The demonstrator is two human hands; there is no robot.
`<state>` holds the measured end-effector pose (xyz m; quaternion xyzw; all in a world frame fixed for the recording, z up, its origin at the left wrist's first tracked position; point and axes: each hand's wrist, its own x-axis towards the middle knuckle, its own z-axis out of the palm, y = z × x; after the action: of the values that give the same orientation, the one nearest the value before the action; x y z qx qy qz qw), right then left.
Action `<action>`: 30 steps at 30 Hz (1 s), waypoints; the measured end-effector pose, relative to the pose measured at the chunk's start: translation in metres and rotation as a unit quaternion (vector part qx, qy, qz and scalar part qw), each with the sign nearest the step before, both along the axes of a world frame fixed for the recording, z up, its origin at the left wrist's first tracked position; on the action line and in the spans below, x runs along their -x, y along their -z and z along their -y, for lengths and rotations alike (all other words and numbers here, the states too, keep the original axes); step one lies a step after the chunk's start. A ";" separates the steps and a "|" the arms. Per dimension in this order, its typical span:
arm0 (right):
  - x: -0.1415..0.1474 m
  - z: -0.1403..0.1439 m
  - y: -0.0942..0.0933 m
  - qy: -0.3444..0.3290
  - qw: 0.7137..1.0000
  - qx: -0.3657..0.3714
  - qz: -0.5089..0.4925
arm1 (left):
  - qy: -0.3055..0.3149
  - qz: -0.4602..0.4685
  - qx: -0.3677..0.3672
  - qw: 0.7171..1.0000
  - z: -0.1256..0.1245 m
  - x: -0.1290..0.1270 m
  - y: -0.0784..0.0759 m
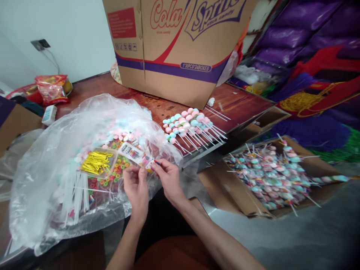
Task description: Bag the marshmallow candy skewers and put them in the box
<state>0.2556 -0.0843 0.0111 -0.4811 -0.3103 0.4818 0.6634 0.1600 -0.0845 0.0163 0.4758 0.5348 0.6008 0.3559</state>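
Near the front edge of the brown worktop, left hand and right hand pinch in a closed grip a small wrapped candy, beside a clear bag of sticks, behind it marshmallow skewers, a cardboard box.

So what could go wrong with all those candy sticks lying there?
The row of pastel marshmallow sticks lies near the edge of the brown wooden table, so a bump might knock some off. The left hand and right hand pinch a small candy packet right beside the big clear plastic bag; a snag could drag the bag and spill its gold twist ties.
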 end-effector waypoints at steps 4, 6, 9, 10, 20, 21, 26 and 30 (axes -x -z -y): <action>-0.004 0.004 0.002 -0.028 1.000 -0.001 0.003 | 0.131 0.325 0.231 0.908 -0.002 0.000 -0.004; -0.008 0.008 0.000 -0.048 0.998 -0.013 0.030 | 0.136 0.400 0.268 0.866 -0.006 0.001 -0.008; -0.011 0.012 -0.003 -0.056 0.994 -0.020 0.087 | 0.081 0.415 0.232 0.876 -0.010 0.000 -0.010; -0.010 0.013 -0.004 -0.048 0.993 -0.017 0.106 | 0.072 0.408 0.219 0.883 -0.009 -0.001 -0.010; -0.030 0.015 -0.004 -0.059 0.973 -0.017 0.224 | 0.095 0.393 0.232 0.885 -0.008 0.000 -0.014; -0.034 0.016 -0.003 -0.062 0.970 -0.014 0.235 | 0.087 0.395 0.230 0.885 -0.009 0.001 -0.014; -0.045 0.015 -0.001 -0.023 0.960 0.014 0.280 | 0.027 0.388 0.166 0.906 -0.011 -0.008 -0.015; -0.065 0.000 -0.001 0.062 0.919 0.031 0.389 | 0.023 0.366 0.141 0.920 -0.014 -0.012 -0.015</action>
<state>0.3202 -0.0844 0.0118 -0.6694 -0.4983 0.2237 0.5036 0.1721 -0.0704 0.0315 0.1796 0.4356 0.6432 0.6036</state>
